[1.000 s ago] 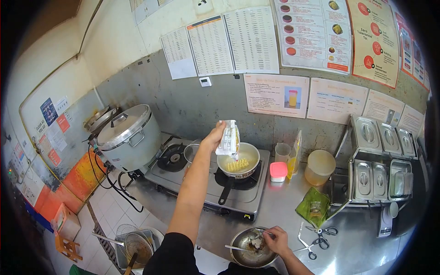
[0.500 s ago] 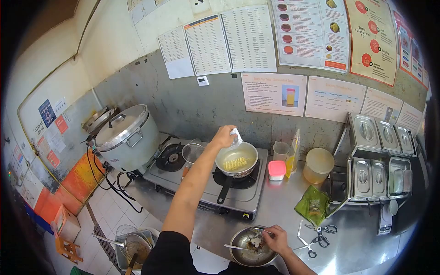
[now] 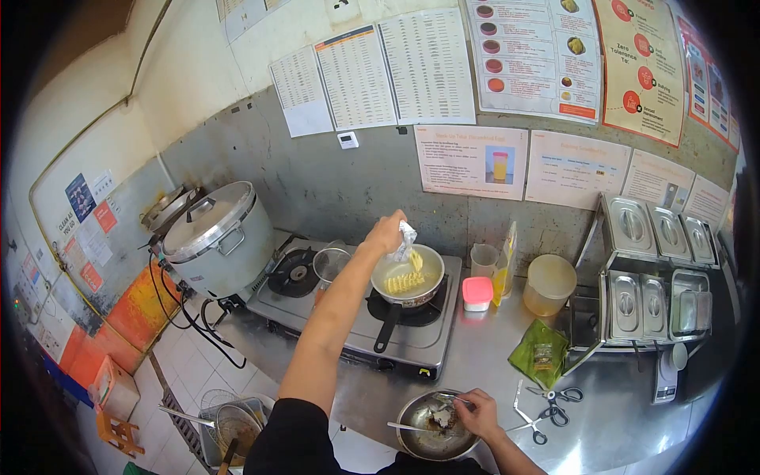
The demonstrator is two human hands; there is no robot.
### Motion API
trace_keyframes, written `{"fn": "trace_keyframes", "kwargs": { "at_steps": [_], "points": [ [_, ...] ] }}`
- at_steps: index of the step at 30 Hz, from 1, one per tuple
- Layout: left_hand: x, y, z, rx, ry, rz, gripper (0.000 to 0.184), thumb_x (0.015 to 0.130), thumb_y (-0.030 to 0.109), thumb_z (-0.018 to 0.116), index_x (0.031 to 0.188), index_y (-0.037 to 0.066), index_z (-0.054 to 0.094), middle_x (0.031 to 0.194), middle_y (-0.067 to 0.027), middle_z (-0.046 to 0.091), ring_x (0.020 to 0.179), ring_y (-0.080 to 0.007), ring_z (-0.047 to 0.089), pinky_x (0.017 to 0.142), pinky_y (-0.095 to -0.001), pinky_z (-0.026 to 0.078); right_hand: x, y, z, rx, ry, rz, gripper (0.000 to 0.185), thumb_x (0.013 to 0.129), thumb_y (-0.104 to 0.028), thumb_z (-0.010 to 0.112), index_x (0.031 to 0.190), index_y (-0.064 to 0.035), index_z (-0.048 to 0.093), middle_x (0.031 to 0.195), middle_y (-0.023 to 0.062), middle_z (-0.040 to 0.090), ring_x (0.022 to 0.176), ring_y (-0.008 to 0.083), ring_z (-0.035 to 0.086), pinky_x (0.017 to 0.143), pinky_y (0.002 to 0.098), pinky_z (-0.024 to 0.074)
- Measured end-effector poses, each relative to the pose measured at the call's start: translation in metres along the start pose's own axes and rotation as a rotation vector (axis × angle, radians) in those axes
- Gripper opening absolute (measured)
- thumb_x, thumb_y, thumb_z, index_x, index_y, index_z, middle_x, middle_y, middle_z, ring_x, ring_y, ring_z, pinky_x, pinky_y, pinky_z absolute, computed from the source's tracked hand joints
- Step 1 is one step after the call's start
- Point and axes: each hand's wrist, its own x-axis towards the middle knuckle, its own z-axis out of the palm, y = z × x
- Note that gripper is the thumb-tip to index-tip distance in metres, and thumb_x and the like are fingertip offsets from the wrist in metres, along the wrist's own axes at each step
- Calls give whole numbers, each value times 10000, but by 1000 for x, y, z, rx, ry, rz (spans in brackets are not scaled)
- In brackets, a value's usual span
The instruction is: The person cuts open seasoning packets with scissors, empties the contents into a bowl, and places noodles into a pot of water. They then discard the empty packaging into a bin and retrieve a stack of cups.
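**A:** Your left hand [image 3: 386, 233] is closing around a crinkled white packet [image 3: 407, 235] and tilting it over the pale, round frying pan [image 3: 433, 271] with the black handle. Your fingers are mostly wrapping around it, so I'm not seeing each fingertip.

**B:** And a yellow, wavy noodle piece [image 3: 416, 258] is hanging at the packet's lower end, above the pan. Below it, a yellow noodle block [image 3: 404, 283] is lying inside the pan, which is sitting on the right burner of your silver two-burner stove [image 3: 434, 339].

**A:** What are you doing with your right hand [image 3: 480, 413]?

**B:** You're bending its fingers inward, nearly together, over the right side of a round metal bowl [image 3: 410, 446]. Something small and silvery is showing at your fingertips, but I can't tell what it is or how firmly you're gripping it.

**A:** In that bowl, dark and pale contents [image 3: 442, 419] are showing, and a thin, light-coloured utensil handle [image 3: 404, 427] is crossing the left rim.

**B:** Beside the stove, a white tub with a pink lid [image 3: 477, 291] is standing on your steel counter. Nearer your right hand, black-handled scissors [image 3: 556, 398] are lying just below a crumpled green cloth [image 3: 529, 358].
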Motion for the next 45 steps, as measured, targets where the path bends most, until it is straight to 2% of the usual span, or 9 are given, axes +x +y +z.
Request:
{"fn": "trace_keyframes", "kwargs": {
  "at_steps": [8, 12, 16, 18, 24, 30, 36, 41, 45],
  "points": [
    [-5, 3, -9, 10, 16, 233, 233, 730, 53, 605, 962, 61, 618, 909, -182, 645, 910, -358, 606, 817, -425, 478, 0, -2, -1, -2, -4, 23, 115, 728, -146, 713, 793, -55, 687, 729, 78, 621, 599, 195, 599, 546, 289, 483],
    [-25, 27, -25, 228, -22, 399, 251, 712, 66, 636, 958, 61, 593, 932, -176, 633, 903, -341, 604, 792, -399, 475, -1, -2, -1, 2, -6, 13, 112, 729, -147, 713, 793, -59, 687, 731, 82, 620, 615, 207, 600, 545, 289, 482],
    [-22, 17, -31, 129, 68, 565, 278, 705, 53, 646, 974, 72, 577, 933, -157, 630, 870, -343, 605, 779, -383, 481, 3, -12, -4, -190, 61, -234, 98, 713, -129, 706, 796, -80, 691, 740, 85, 615, 681, 258, 592, 606, 332, 485],
    [-35, 22, -43, 4, 47, 520, 326, 706, 45, 647, 1021, 84, 575, 940, -163, 625, 882, -318, 615, 788, -350, 485, 2, -3, 0, -318, -66, -245, 96, 690, -132, 713, 771, -88, 685, 747, 86, 599, 722, 262, 585, 650, 349, 483],
    [-134, 34, -87, -627, 294, 374, 427, 745, 56, 643, 1152, 29, 518, 1016, -110, 622, 937, -186, 612, 823, -297, 481, 2, -17, -4, -372, -128, -202, 81, 704, -140, 709, 768, -94, 688, 750, 65, 590, 719, 243, 591, 622, 339, 486],
    [-264, -9, -101, -1166, 540, 327, 725, 694, 54, 714, 1310, 33, 333, 1060, -144, 589, 978, -221, 589, 825, -327, 491, -2, -8, -1, -321, -53, -259, 67, 703, -131, 702, 762, -109, 678, 766, 41, 570, 680, 222, 579, 566, 338, 475],
    [-379, -51, -36, -1481, 648, 65, 855, 617, 154, 823, 1305, 60, 324, 1020, -159, 597, 894, -234, 615, 774, -327, 520, -5, -12, 0, -417, -141, -296, 83, 695, -133, 708, 768, -112, 675, 774, 46, 565, 674, 221, 576, 543, 325, 471],
    [-423, -40, 28, -1722, 672, -171, 780, 666, 99, 767, 1310, 66, 328, 1038, -167, 590, 924, -244, 609, 788, -348, 523, -6, -11, -1, -395, -158, -294, 99, 690, -142, 714, 780, -117, 682, 758, 50, 554, 665, 222, 572, 541, 327, 469],
    [-440, -31, 63, -1829, 619, -211, 734, 692, 42, 708, 1319, 72, 327, 1050, -166, 586, 951, -251, 599, 828, -359, 513, -11, -12, -2, -324, -82, -253, 105, 685, -130, 719, 783, -114, 685, 756, 58, 552, 643, 217, 569, 529, 319, 464]
  ]
}}
